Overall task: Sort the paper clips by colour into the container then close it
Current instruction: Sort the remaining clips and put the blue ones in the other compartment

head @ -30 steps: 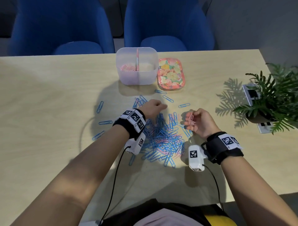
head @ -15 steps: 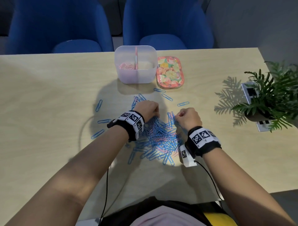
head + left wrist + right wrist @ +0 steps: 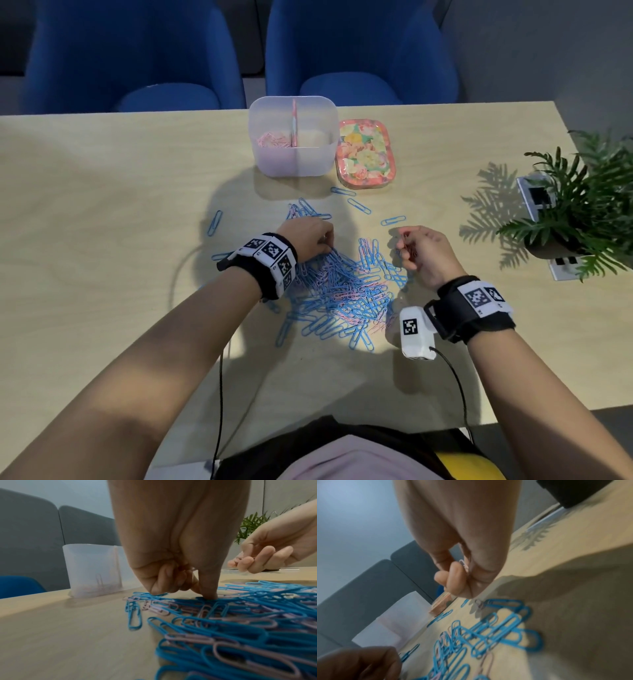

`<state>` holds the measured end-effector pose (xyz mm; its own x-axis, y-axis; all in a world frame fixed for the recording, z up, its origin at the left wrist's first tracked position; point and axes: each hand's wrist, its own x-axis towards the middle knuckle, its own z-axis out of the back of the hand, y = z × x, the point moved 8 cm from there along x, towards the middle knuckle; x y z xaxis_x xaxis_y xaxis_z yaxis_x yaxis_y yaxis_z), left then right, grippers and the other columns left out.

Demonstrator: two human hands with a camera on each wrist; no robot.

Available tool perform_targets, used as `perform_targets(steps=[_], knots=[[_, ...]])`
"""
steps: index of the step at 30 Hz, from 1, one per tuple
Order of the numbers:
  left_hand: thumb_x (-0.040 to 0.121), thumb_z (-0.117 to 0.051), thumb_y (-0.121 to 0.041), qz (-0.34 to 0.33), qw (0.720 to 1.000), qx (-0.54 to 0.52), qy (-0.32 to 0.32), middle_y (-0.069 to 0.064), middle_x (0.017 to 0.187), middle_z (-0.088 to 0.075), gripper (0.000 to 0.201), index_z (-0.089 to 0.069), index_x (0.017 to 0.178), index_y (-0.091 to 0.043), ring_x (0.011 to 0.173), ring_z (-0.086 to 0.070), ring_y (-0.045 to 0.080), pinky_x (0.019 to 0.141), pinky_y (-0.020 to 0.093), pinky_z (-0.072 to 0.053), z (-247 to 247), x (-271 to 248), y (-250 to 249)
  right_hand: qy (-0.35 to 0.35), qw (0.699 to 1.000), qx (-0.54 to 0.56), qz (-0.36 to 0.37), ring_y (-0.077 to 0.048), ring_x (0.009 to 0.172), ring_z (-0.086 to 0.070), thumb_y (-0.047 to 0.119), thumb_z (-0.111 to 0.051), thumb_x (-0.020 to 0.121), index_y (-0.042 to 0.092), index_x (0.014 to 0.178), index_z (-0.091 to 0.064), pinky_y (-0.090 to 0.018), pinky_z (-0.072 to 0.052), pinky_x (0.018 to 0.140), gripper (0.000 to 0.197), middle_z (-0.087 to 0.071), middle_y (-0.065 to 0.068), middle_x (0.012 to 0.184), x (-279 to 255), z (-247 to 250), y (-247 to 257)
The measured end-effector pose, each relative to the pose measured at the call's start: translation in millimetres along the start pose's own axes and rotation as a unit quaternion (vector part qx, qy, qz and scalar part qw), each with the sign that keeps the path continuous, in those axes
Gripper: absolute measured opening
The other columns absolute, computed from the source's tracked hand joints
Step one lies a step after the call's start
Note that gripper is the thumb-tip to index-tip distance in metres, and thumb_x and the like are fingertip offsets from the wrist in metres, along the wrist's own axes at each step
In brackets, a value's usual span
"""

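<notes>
A heap of blue and pink paper clips (image 3: 342, 287) lies mid-table. My left hand (image 3: 325, 240) sits at its far edge with fingers curled; one fingertip (image 3: 208, 595) presses on the blue clips, and a thin pale clip wire shows among the curled fingers. My right hand (image 3: 406, 245) hovers just right of the heap and pinches a few pink paper clips (image 3: 462, 562). The translucent two-part container (image 3: 294, 161) stands beyond, with pink clips (image 3: 274, 140) in its left compartment. Its floral lid (image 3: 364, 154) lies flat to its right.
Stray blue clips (image 3: 214, 222) lie left of the heap and others (image 3: 359, 205) near the lid. A potted plant (image 3: 582, 212) and marker cards (image 3: 537, 195) stand at the right edge. Two blue chairs (image 3: 359, 58) sit behind the table. Wrist camera cables trail toward me.
My right hand dipped palm-down onto the heap half a second ago and has come back up and to the right, still pinching pink clips. My left hand stayed at the heap's far edge.
</notes>
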<state>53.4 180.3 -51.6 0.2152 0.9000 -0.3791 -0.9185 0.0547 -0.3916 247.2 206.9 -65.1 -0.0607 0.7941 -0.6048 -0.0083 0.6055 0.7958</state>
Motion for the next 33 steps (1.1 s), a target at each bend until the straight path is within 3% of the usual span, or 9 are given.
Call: perform_targets(steps=[4, 6, 9, 13, 17, 21, 23, 28, 33], knots=[[0.091, -0.052, -0.029, -0.005, 0.999, -0.017, -0.038, 0.004, 0.107, -0.063, 0.021, -0.057, 0.106, -0.016, 0.104, -0.058, 0.023, 0.083, 0.032, -0.044, 5.0, 0.9, -5.9, -0.041, 0.98, -0.19, 0.043, -0.012, 0.038, -0.034, 0.018, -0.053, 0.076, 0.015, 0.047, -0.045, -0.016, -0.028, 0.04, 0.03, -0.04, -0.005, 0.052, 9.9, -3.6, -4.5], [0.09, -0.053, -0.03, -0.018, 0.999, -0.015, -0.038, 0.004, 0.104, -0.063, 0.021, -0.058, 0.106, -0.017, 0.102, -0.058, 0.022, 0.081, 0.032, -0.044, 4.9, 2.2, -12.9, -0.064, 0.933, -0.34, 0.097, -0.019, 0.055, -0.052, 0.031, -0.063, 0.069, 0.013, 0.052, -0.051, -0.025, -0.042, 0.056, 0.028, -0.059, -0.006, 0.059, 10.1, -9.2, -1.1], [0.088, -0.056, -0.03, -0.024, 1.0, 0.014, -0.002, 0.003, 0.108, -0.063, 0.02, -0.062, 0.103, -0.018, 0.104, -0.058, 0.021, 0.083, 0.034, -0.045, -1.8, 6.1, -19.3, -0.068, 0.877, -0.462, 0.11, -0.024, 0.073, -0.059, 0.031, -0.068, 0.074, 0.017, 0.065, -0.061, -0.028, -0.043, 0.068, 0.018, -0.065, -0.002, 0.071, 12.1, -14.2, -4.9], [0.091, -0.054, -0.03, -0.013, 1.0, 0.014, 0.023, 0.006, 0.114, -0.061, 0.023, -0.062, 0.104, -0.013, 0.108, -0.056, 0.023, 0.087, 0.036, -0.044, -8.4, 10.0, -17.1, -0.023, 0.925, -0.369, 0.083, -0.02, 0.058, -0.053, 0.014, -0.067, 0.076, 0.012, 0.055, -0.06, -0.031, -0.046, 0.064, 0.023, -0.057, -0.007, 0.056, 17.4, -10.7, -13.0], [0.092, -0.054, -0.024, 0.017, 0.991, -0.135, 0.015, 0.012, 0.102, -0.062, 0.025, -0.06, 0.103, -0.003, 0.092, -0.056, 0.024, 0.08, 0.029, -0.042, -6.0, 13.5, -7.6, 0.004, 0.948, -0.312, 0.064, -0.013, 0.05, -0.045, 0.013, -0.071, 0.078, 0.015, 0.051, -0.056, -0.025, -0.04, 0.057, 0.031, -0.053, -0.008, 0.055, 7.5, 9.9, -22.0], [0.093, -0.054, -0.02, 0.051, 0.948, -0.313, 0.023, -0.003, 0.069, -0.056, 0.016, -0.059, 0.086, -0.007, 0.047, -0.049, -0.005, 0.046, 0.005, -0.035, -2.7, 16.0, -2.5, -0.048, 0.919, -0.385, 0.077, -0.023, 0.057, -0.056, 0.026, -0.067, 0.07, 0.017, 0.05, -0.061, -0.035, -0.049, 0.065, 0.023, -0.063, -0.007, 0.057, 8.8, 29.4, -12.0], [0.094, -0.052, -0.018, 0.051, 0.92, -0.386, 0.04, 0.0, 0.069, -0.058, 0.017, -0.056, 0.077, -0.015, 0.036, -0.044, -0.004, 0.04, 0.006, -0.032, -4.8, 16.0, -6.2, -0.125, 0.891, -0.423, 0.107, -0.027, 0.063, -0.052, 0.026, -0.061, 0.075, 0.017, 0.049, -0.055, -0.03, -0.045, 0.064, 0.028, -0.057, -0.005, 0.058, 12.3, 33.9, 8.2], [0.095, -0.045, -0.004, 0.066, 0.818, -0.566, 0.073, 0.001, 0.069, -0.055, 0.018, -0.061, 0.1, -0.013, 0.044, -0.042, 0.0, 0.047, 0.013, -0.031, -9.3, 13.5, -23.5, -0.083, 0.858, -0.5, 0.08, -0.027, 0.078, -0.06, 0.03, -0.07, 0.075, 0.015, 0.06, -0.058, -0.027, -0.039, 0.067, 0.024, -0.061, -0.006, 0.074, 26.9, 8.8, 11.5], [0.092, -0.045, -0.028, 0.168, 0.742, -0.638, 0.121, -0.006, 0.052, -0.045, 0.033, -0.044, 0.061, -0.019, 0.039, -0.039, 0.005, 0.04, 0.015, -0.032, -22.7, 9.8, -32.4, -0.032, 0.883, -0.465, 0.058, -0.024, 0.064, -0.052, 0.015, -0.063, 0.073, 0.015, 0.046, -0.046, -0.028, -0.043, 0.065, 0.031, -0.059, -0.012, 0.065, 32.6, -1.1, 7.1]])
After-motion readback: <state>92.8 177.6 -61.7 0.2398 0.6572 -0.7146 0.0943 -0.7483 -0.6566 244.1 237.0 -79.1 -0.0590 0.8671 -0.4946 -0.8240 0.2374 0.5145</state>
